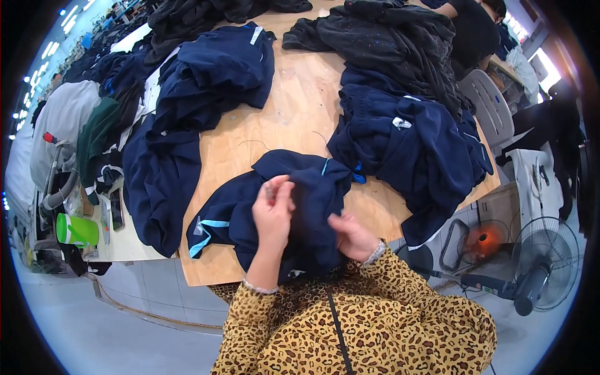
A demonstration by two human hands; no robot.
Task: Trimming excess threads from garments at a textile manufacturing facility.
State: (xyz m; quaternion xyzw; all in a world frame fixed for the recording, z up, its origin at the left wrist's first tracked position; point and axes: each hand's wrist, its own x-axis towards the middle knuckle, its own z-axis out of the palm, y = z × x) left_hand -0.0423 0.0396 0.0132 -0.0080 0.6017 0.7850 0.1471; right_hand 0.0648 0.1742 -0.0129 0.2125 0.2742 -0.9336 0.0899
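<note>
dark clothes (400, 134) crowd a pale wooden counter (300, 94); at its near edge lies a navy garment (312, 194), left hand (274, 209) curled over it, right hand (357, 239) at its right side; whether pinching, i can't tell.

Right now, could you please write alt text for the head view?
A person's left hand and right hand, in leopard-print sleeves, work over a navy garment with light-blue trim on a wooden table. Dark clothing lies on both sides; a green container is at left, a fan at right.
</note>
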